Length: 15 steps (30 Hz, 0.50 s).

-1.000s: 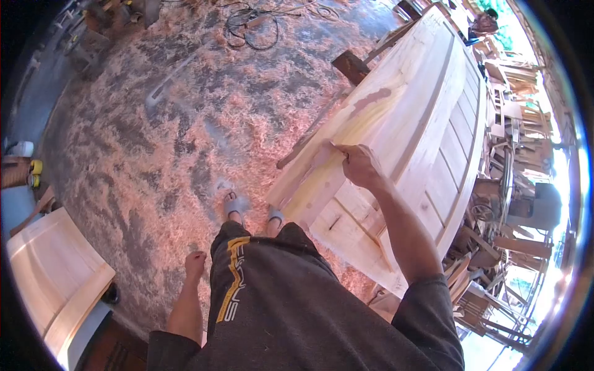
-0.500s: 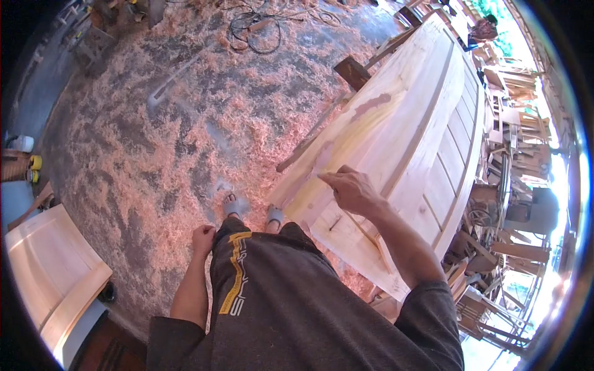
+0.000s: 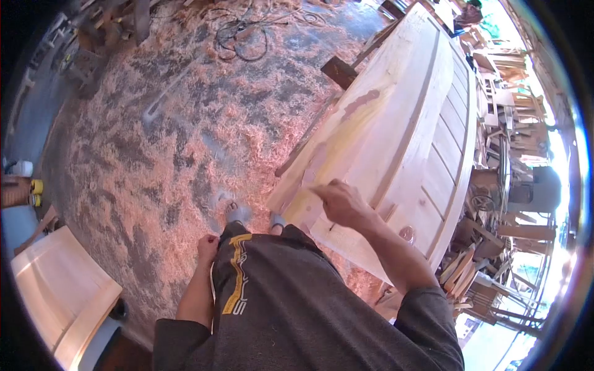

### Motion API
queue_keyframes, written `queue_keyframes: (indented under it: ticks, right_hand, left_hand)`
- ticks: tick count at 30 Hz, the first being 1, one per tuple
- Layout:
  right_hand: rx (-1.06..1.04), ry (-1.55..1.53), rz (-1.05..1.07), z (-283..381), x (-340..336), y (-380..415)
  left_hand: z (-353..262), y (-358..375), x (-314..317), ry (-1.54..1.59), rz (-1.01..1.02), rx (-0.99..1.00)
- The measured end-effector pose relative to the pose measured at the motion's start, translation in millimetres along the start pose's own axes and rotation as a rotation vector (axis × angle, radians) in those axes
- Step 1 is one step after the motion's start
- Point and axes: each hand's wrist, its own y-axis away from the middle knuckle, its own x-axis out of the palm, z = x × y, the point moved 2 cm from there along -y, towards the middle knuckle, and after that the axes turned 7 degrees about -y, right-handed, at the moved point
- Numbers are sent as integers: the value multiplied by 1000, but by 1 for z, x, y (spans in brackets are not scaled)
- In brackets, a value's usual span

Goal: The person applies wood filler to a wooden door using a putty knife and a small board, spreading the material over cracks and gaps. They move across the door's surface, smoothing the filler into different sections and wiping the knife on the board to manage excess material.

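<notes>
A large pale wooden panel (image 3: 396, 133) with raised rails and yellowish and purplish streaks slants away on the right. My right hand (image 3: 342, 201) is over its near part, fingers curled and index finger reaching toward the left edge. Whatever it may hold is too small to make out. Whether the fingertips touch the wood is unclear. My left hand (image 3: 208, 246) hangs closed beside my left thigh, away from the panel, with nothing visible in it.
Wood shavings (image 3: 154, 167) cover much of the floor. A cable (image 3: 241, 43) lies coiled at the top. Another wooden panel (image 3: 65, 284) is at lower left. Stacked wood pieces (image 3: 495, 241) crowd the right side. A person (image 3: 467, 15) is partly visible beyond the panel's far end.
The view has shifted slightly. My right hand has moved a little toward the panel's near left edge, and a thin strip seen earlier beside my right forearm no longer shows. My left hand remains by my thigh.
</notes>
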Motion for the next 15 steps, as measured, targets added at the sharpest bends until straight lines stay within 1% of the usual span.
queue_keyframes:
  ticks: [1,4,7,8,9,11,12,13,14,15]
  right_hand:
    - [77,-49,-13,0,-8,-4]
    - [89,-64,-143,-3,4,-15]
    - [102,-48,-114,32,34,1]
    - [59,-86,-111,41,29,12]
    - [124,-127,13,31,44,18]
    - [4,-314,-235,43,32,44]
    - [48,-432,-382,46,23,59]
    - [289,-467,-342,38,24,78]
    - [480,-788,-433,27,32,104]
    - [408,-888,-725,32,28,125]
  left_hand:
    - [2,-6,2,49,18,42]
    - [-14,-9,-6,49,31,63]
    - [-12,-25,-7,-4,20,97]
    - [-11,-30,-9,-34,24,114]
    - [-25,-21,-19,-25,88,111]
    - [-8,-41,-10,-284,53,191]
    - [-15,-44,-14,-312,67,204]
    - [-28,-42,-25,-231,140,184]
    - [-1,-76,-11,-142,265,162]
    - [-25,-74,-30,-208,255,224]
